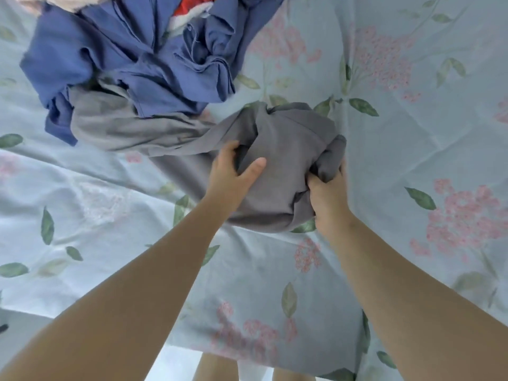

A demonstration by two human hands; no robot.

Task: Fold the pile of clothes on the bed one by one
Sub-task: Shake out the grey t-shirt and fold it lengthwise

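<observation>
L hand (231, 174), R hand (328, 196) grip grey garment (288, 133).

Out of my sight

I lose the fingers of the left hand (232, 171) inside the garment (286, 149), and those of the right hand (328, 193) in its folds. The garment's far end runs under the pile (132, 56), which the top edge crops, red cloth (192, 4) included.

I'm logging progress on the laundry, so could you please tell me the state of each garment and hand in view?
grey garment: bunched up, unfolded, held by both hands, one end reaching the pile
left hand: grips a fold of the grey garment
right hand: fingers curled round its bunched edge
blue clothes: crumpled heap, unfolded
red item: mostly buried in the heap
bed sheet: spread, creased
</observation>
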